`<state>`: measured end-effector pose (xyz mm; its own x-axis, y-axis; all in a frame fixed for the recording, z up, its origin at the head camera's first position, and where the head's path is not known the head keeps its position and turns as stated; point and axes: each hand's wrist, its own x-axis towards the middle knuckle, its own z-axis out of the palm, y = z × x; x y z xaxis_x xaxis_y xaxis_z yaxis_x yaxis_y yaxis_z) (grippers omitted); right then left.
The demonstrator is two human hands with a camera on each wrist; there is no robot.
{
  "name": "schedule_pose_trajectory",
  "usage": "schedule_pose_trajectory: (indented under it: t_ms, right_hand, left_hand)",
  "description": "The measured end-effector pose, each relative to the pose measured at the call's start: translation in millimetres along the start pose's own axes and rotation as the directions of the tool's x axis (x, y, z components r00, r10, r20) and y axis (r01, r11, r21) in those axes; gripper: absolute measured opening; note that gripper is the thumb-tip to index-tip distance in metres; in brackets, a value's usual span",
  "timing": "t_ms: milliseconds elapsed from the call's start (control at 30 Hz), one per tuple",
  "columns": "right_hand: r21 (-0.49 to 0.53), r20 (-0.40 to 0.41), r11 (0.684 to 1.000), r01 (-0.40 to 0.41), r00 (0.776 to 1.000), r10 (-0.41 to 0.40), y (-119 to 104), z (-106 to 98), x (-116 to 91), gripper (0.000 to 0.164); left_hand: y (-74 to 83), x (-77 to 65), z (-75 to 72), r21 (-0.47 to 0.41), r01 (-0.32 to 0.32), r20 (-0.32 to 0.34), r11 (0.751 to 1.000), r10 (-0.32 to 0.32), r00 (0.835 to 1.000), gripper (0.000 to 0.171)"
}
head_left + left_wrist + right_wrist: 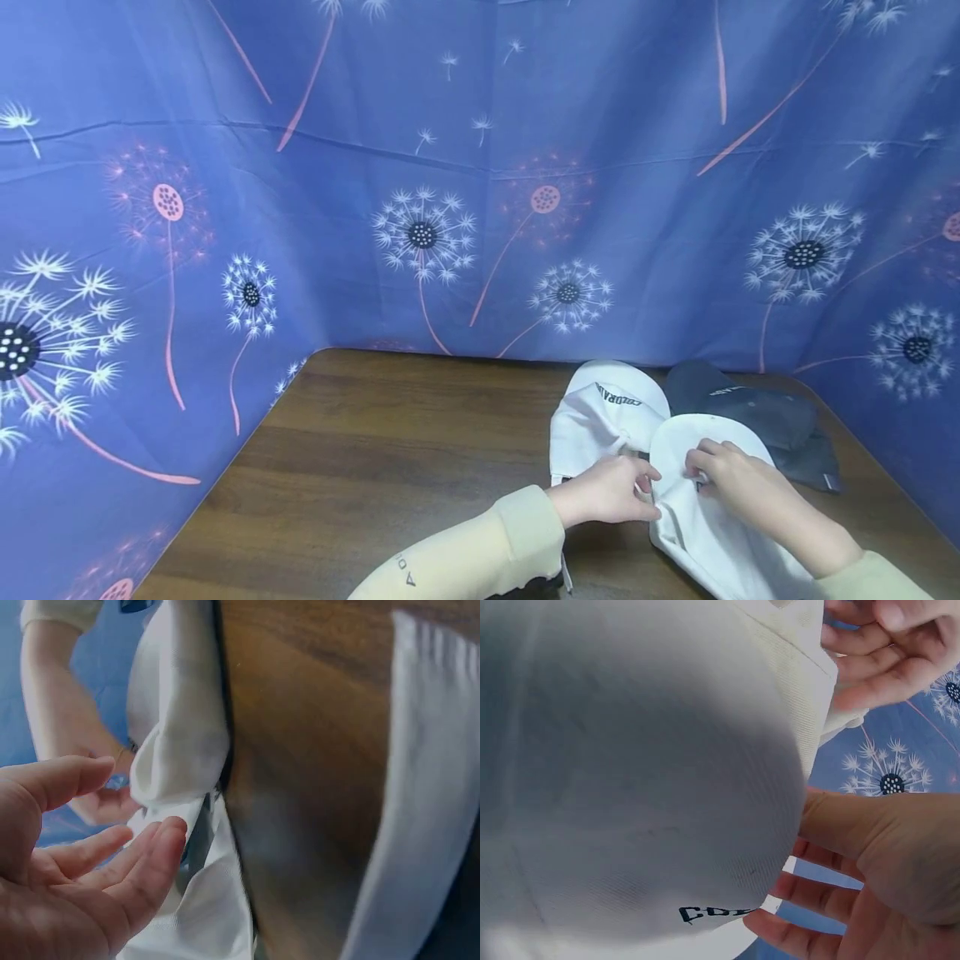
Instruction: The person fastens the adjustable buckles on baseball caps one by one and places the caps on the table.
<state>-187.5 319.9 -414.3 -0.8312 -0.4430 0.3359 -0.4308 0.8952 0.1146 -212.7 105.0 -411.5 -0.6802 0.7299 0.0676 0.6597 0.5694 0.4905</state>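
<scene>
At the right front of the table lies a white cap (720, 533), its brim pointing away from me. My right hand (738, 483) grips this cap where brim and crown meet. The right wrist view shows the thumb and fingers of the right hand (900, 870) at the cap's edge, beside dark printed letters. My left hand (611, 490) is at the cap's left edge, and in the left wrist view the fingers of the left hand (161, 844) are relaxed and spread. A second white cap (607, 404) with dark lettering lies just beyond the left hand.
A dark grey cap (750, 412) lies behind the front white cap, towards the table's back right corner. The brown wooden table (360, 467) extends to the left. Blue dandelion-patterned cloth (480, 208) hangs around its back and sides.
</scene>
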Motion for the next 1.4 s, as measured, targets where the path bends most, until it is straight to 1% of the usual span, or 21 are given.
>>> schedule_pose_trajectory:
  t_ms: [133,233,300,367,500,633,700,767,867,933,1000,1100,1167,1267,1400]
  right_hand:
    - [-0.012,0.031,1.000,0.017,0.999,-0.016,2.0,-4.7,0.4,0.037]
    - [-0.006,0.078,1.000,0.021,0.997,-0.020,3.5,-9.4,0.3,0.036]
    - [0.008,0.110,1.000,0.018,0.994,-0.019,4.6,-12.1,0.0,0.036]
    - [0.021,0.129,1.000,0.018,0.991,-0.021,5.3,-14.6,-0.6,0.036]
    - [0.037,0.139,0.999,0.017,0.990,-0.022,6.6,-18.4,-1.5,0.037]
    - [0.062,0.152,0.998,0.004,0.988,-0.014,8.9,-22.3,-1.0,0.036]
    - [0.082,0.136,0.997,-0.002,0.991,-0.010,10.0,-24.4,-0.8,0.036]
    - [0.095,0.104,0.995,-0.007,0.995,-0.002,10.7,-27.2,-0.9,0.036]
    - [0.099,0.081,0.994,-0.043,0.996,0.035,10.2,-33.8,-1.9,0.035]
    - [0.088,0.081,0.994,-0.067,0.995,0.060,9.2,-39.7,-2.2,0.033]
    - [0.082,0.096,0.992,-0.092,0.992,0.084,7.0,-47.1,-2.0,0.029]
    - [0.084,0.093,0.991,-0.105,0.991,0.098,2.7,-59.4,0.0,0.026]
    - [0.083,0.079,0.991,-0.108,0.992,0.101,-0.7,-67.1,1.2,0.026]
    - [0.063,0.026,0.994,-0.091,0.996,0.089,-4.7,-75.7,2.8,0.027]
    - [0.022,-0.049,0.998,-0.053,0.997,0.055,-9.4,-84.0,3.7,0.029]
  left_hand:
    - [8.5,2.2,7.3,0.044,0.015,0.022,0.999,-0.016,1.000,0.045]
    - [14.0,4.3,12.8,0.034,0.029,0.036,0.999,-0.031,0.999,0.043]
    - [17.6,5.3,16.5,0.045,0.033,0.024,0.998,-0.034,0.999,0.041]
    - [21.1,6.1,20.2,0.081,0.023,-0.004,0.996,-0.023,1.000,0.038]
    - [25.6,8.6,28.2,0.144,0.028,-0.085,0.989,-0.016,0.996,0.029]
    - [26.3,12.7,30.8,0.117,0.042,-0.150,0.992,-0.024,0.988,0.017]
    - [26.2,14.3,30.3,0.104,0.042,-0.189,0.994,-0.022,0.982,0.012]
    - [26.4,15.5,29.2,0.100,0.046,-0.235,0.994,-0.021,0.972,0.008]
    - [27.1,16.5,26.5,0.095,0.048,-0.303,0.994,-0.017,0.953,0.006]
    - [27.9,17.1,23.8,0.079,0.051,-0.332,0.996,-0.022,0.943,0.006]
    - [28.9,18.0,20.9,0.065,0.049,-0.347,0.997,-0.024,0.937,0.006]
    - [29.5,19.7,16.8,0.043,0.040,-0.366,0.998,-0.022,0.930,0.006]
    - [29.1,20.8,14.5,0.033,0.023,-0.379,0.999,-0.008,0.925,0.005]
    - [28.3,22.6,9.8,0.011,-0.002,-0.394,1.000,0.006,0.919,0.002]
    - [29.5,24.3,-1.2,-0.059,-0.003,-0.391,0.998,-0.020,0.920,0.003]
